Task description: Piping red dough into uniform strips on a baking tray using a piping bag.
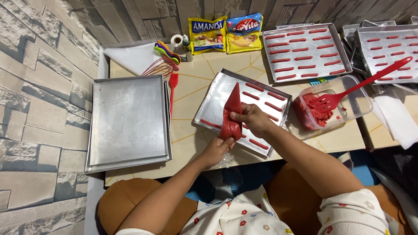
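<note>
Both forearms reach up from six o'clock. The left hand pinches the lower end of a red piping bag, fingers closed; the right hand wraps tight round its middle, tip pointing to twelve o'clock over the middle tray. At nine o'clock lies a stack of bare trays. At two o'clock, one tub holds one red spatula, and two packets stand at twelve

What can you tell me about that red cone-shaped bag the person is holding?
The piping bag looks like clear soft plastic, filled with red paste. It is cone-shaped, its narrow tip pointing away from the person, over a metal tray that holds piped red strips. The right hand grips its bulging middle; the left hand pinches the crumpled end below. The fat part looks creased and squeezed.
</note>
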